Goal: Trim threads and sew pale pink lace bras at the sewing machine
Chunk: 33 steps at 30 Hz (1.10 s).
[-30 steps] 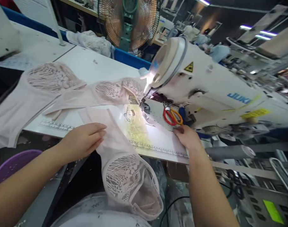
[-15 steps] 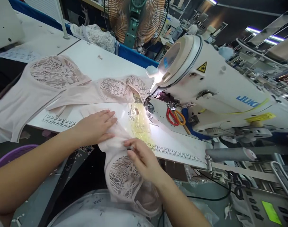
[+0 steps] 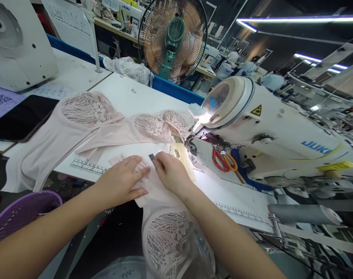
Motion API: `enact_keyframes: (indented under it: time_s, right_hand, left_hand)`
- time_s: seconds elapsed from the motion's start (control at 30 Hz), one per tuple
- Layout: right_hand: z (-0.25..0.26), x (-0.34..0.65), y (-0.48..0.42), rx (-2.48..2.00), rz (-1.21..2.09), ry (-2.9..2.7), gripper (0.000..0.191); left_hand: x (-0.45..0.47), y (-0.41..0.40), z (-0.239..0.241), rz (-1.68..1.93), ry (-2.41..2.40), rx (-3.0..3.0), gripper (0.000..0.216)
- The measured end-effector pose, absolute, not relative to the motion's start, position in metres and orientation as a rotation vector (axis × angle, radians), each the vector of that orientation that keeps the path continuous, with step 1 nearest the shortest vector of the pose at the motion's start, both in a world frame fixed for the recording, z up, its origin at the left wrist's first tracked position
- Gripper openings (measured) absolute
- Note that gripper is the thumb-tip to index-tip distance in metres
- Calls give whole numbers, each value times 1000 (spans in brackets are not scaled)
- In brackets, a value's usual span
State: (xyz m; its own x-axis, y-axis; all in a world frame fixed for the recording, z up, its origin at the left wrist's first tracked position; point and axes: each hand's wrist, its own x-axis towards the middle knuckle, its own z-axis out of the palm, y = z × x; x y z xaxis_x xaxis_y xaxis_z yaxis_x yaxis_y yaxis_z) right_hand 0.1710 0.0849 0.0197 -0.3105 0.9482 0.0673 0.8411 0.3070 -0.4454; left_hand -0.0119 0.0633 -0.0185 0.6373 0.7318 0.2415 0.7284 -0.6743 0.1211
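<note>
My left hand [image 3: 122, 180] rests on the pale pink bra [image 3: 167, 236], on the gathered band near the table edge, fingers bent and thumb apart. My right hand [image 3: 173, 174] pinches a small dark grey flat strip [image 3: 151, 157] between thumb and fingers, just above that band. The bra's lace cup hangs over the table's front edge toward my lap. A second lace bra part [image 3: 150, 128] lies behind my hands, its right end by the needle of the sewing machine [image 3: 275, 128]. Farther left, another pale pink bra [image 3: 86, 110] drapes over the edge.
Red and orange-handled scissors [image 3: 221, 161] lie under the machine arm. A black phone [image 3: 27, 118] is on the table at left, a purple basket [image 3: 25, 213] below it. A fan [image 3: 173, 42] stands behind. A grey roll [image 3: 304, 214] sits at the right edge.
My right hand has moved up and away from the lace cup, carrying the grey strip over the table. The left hand has curled somewhat. The whole view has shifted.
</note>
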Motion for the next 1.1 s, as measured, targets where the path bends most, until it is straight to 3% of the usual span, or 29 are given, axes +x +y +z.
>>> enact_keyframes:
  time_s: [0.33,1.1]
  right_hand:
    - [12,144,94,-1739,189,-2528,18]
    - [23,156,87,-1758,187,-2684,23]
  left_hand:
    - [-12,64,-25,744,1160,2913,50]
    - [-9,66,-23,718,1167,2913,45]
